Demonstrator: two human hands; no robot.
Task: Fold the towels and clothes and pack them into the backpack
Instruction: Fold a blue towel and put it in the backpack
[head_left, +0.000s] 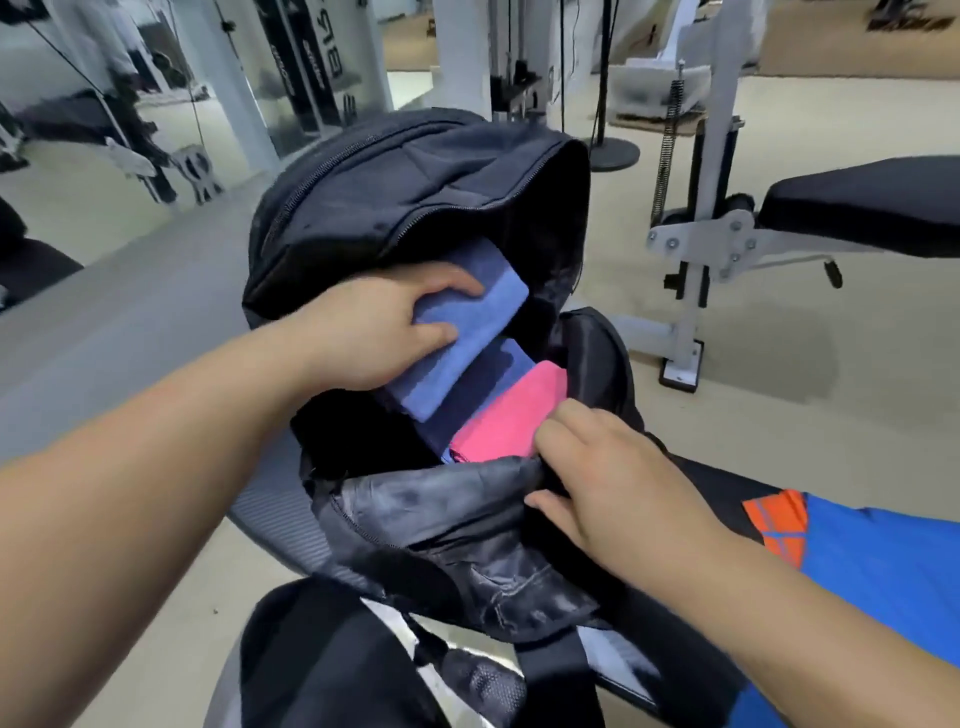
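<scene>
Blue towel (467, 332): folded, held in left hand (384, 322) grip, half inside backpack (415, 182) mouth.
Pink towel (506, 415): packed, just beside it.
Right hand (597, 488): grip holds backpack rim open.
Method: slide flat; keep folds square.
Blue shirt (883, 571): on desk (711, 478), unpacked.

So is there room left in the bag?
Two dark gaps: between the blue towel and the right wall of the backpack, and below the left hand by the front rim. The middle is crowded with stacked towels.
</scene>
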